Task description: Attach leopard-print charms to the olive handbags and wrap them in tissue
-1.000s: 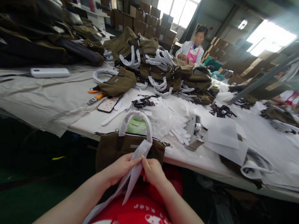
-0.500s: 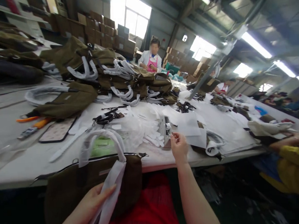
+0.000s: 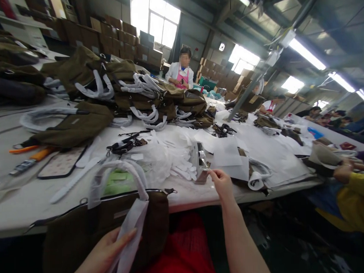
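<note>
An olive-brown handbag leans against the table edge in front of me, its zip along the top. One handle, wrapped in white sheeting, arches above it. My left hand is closed around a long white-wrapped strap that hangs down across the bag's front. To the right, my right hand pinches what looks like the end of a clear tape strip, right beside a grey tape dispenser on the table. The strip itself is thin and hard to make out.
Left of the bag lie a phone and a box cutter with an orange handle. Olive bags are piled along the back. White strips and black straps lie mid-table. A person in yellow works at right.
My right hand has drawn slightly right and down, away from the dispenser. The view has shifted a little; my left hand keeps its hold on the strap.
</note>
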Tool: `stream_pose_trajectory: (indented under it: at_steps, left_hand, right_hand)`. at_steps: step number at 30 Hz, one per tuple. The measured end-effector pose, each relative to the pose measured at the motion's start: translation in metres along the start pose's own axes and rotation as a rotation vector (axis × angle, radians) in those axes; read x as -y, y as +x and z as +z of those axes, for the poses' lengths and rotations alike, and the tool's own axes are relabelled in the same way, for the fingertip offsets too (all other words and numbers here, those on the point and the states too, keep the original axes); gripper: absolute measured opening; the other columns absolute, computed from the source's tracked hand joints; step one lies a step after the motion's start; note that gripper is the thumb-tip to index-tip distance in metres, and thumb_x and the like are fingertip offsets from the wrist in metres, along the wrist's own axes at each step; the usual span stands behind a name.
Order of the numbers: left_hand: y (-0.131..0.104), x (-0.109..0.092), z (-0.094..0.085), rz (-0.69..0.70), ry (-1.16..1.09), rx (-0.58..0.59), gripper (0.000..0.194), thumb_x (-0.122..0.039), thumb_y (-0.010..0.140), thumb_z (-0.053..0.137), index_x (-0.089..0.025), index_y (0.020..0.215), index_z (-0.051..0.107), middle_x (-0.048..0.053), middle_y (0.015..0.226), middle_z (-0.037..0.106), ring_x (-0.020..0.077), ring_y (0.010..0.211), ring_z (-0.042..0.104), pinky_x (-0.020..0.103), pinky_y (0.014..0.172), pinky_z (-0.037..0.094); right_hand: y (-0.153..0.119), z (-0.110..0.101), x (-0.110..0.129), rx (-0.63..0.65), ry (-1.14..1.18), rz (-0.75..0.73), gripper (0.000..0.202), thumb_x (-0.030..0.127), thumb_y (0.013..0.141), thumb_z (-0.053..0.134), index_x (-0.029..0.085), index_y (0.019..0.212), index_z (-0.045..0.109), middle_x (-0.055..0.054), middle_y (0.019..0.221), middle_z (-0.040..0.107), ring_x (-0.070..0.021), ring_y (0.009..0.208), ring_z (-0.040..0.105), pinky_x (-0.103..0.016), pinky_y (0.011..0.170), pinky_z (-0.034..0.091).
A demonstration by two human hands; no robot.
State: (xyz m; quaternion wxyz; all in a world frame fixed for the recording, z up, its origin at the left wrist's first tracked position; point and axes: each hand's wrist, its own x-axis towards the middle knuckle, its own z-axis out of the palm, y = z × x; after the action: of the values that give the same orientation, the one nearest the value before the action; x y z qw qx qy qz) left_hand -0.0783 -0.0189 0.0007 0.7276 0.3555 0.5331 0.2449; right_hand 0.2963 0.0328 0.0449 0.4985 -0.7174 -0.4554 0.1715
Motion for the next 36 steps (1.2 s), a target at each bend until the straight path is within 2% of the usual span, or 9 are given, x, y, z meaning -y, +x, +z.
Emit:
stream_pose_trajectory:
  at_steps: [5, 9, 14, 18, 22, 26, 30, 33, 36]
  left_hand:
    - [-0.001, -0.004, 0.000, -0.003, -0.082, 0.007, 0.053, -0.057, 0.056, 0.083, -0.013, 0.084, 0.072, 0.009, 0.075, 0.074, 0.0226, 0.066, 0.066, 0.028, 0.060, 0.051]
    - [-0.006, -0.004, 0.005, 0.034, -0.055, -0.030, 0.057, -0.057, 0.055, 0.083, -0.013, 0.088, 0.072, 0.008, 0.076, 0.074, 0.0225, 0.066, 0.065, 0.029, 0.060, 0.050]
    - [-0.008, -0.002, 0.010, 0.124, -0.058, -0.051, 0.055, -0.053, 0.057, 0.083, -0.012, 0.092, 0.072, 0.007, 0.081, 0.074, 0.0240, 0.073, 0.066, 0.029, 0.065, 0.049]
    - [-0.009, 0.000, 0.007, 0.218, 0.031, -0.046, 0.047, -0.050, 0.061, 0.080, -0.012, 0.088, 0.072, 0.006, 0.080, 0.074, 0.0243, 0.074, 0.066, 0.028, 0.064, 0.048]
    - [-0.010, 0.001, 0.003, 0.292, 0.204, -0.096, 0.041, -0.046, 0.064, 0.078, -0.011, 0.086, 0.071, 0.007, 0.080, 0.075, 0.0272, 0.076, 0.066, 0.029, 0.065, 0.048]
    - [-0.013, -0.002, 0.001, 0.319, 0.229, -0.105, 0.039, -0.043, 0.065, 0.077, -0.013, 0.089, 0.072, 0.007, 0.085, 0.075, 0.0283, 0.080, 0.067, 0.030, 0.069, 0.048]
    - [-0.017, -0.003, -0.002, 0.244, 0.049, -0.051, 0.042, -0.041, 0.062, 0.080, -0.012, 0.092, 0.072, 0.006, 0.085, 0.074, 0.0247, 0.078, 0.065, 0.030, 0.070, 0.048]
    - [-0.018, 0.000, -0.005, 0.151, -0.159, 0.090, 0.046, -0.043, 0.061, 0.082, -0.012, 0.093, 0.070, 0.005, 0.078, 0.072, 0.0193, 0.067, 0.062, 0.028, 0.064, 0.045]
    - [-0.018, 0.003, -0.008, 0.124, -0.279, 0.205, 0.047, -0.046, 0.064, 0.080, -0.011, 0.092, 0.070, 0.006, 0.076, 0.070, 0.0178, 0.065, 0.061, 0.027, 0.063, 0.044]
  right_hand:
    - [-0.020, -0.008, -0.005, 0.107, 0.027, 0.256, 0.051, 0.065, 0.066, 0.066, 0.014, 0.070, 0.064, -0.004, 0.058, 0.064, -0.0154, 0.047, 0.057, -0.025, 0.044, 0.043]
    - [-0.051, -0.002, 0.030, 0.297, 0.030, 0.137, 0.043, 0.057, 0.076, 0.065, 0.015, 0.079, 0.067, -0.004, 0.063, 0.065, -0.0137, 0.050, 0.057, -0.024, 0.048, 0.045]
    - [-0.104, 0.056, 0.083, 0.827, 0.083, 0.002, 0.034, 0.047, 0.089, 0.053, 0.017, 0.082, 0.067, -0.001, 0.063, 0.064, -0.0109, 0.048, 0.053, -0.022, 0.047, 0.041]
    - [-0.134, 0.107, 0.097, 1.044, -0.019, -0.075, 0.030, 0.038, 0.089, 0.052, 0.018, 0.072, 0.067, -0.001, 0.062, 0.064, -0.0107, 0.048, 0.051, -0.022, 0.047, 0.036]
    - [-0.139, 0.129, 0.099, 0.998, -0.251, -0.184, 0.030, 0.034, 0.081, 0.062, 0.020, 0.055, 0.065, -0.002, 0.052, 0.061, -0.0127, 0.047, 0.048, -0.026, 0.048, 0.030]
    - [-0.133, 0.132, 0.095, 0.855, -0.353, -0.225, 0.042, 0.045, 0.073, 0.072, 0.022, 0.041, 0.056, -0.002, 0.040, 0.050, -0.0123, 0.042, 0.039, -0.029, 0.047, 0.023]
    - [-0.132, 0.130, 0.076, 0.942, -0.310, -0.011, 0.054, 0.063, 0.069, 0.071, 0.022, 0.041, 0.050, -0.001, 0.038, 0.047, -0.0115, 0.038, 0.041, -0.027, 0.043, 0.024]
    - [-0.140, 0.128, 0.057, 1.129, -0.043, 0.215, 0.050, 0.066, 0.075, 0.063, 0.019, 0.059, 0.058, -0.002, 0.053, 0.061, -0.0100, 0.039, 0.046, -0.023, 0.041, 0.029]
    - [-0.149, 0.129, 0.045, 1.134, 0.233, 0.334, 0.048, 0.064, 0.072, 0.066, 0.017, 0.070, 0.059, 0.000, 0.061, 0.064, -0.0084, 0.043, 0.050, -0.021, 0.044, 0.035]
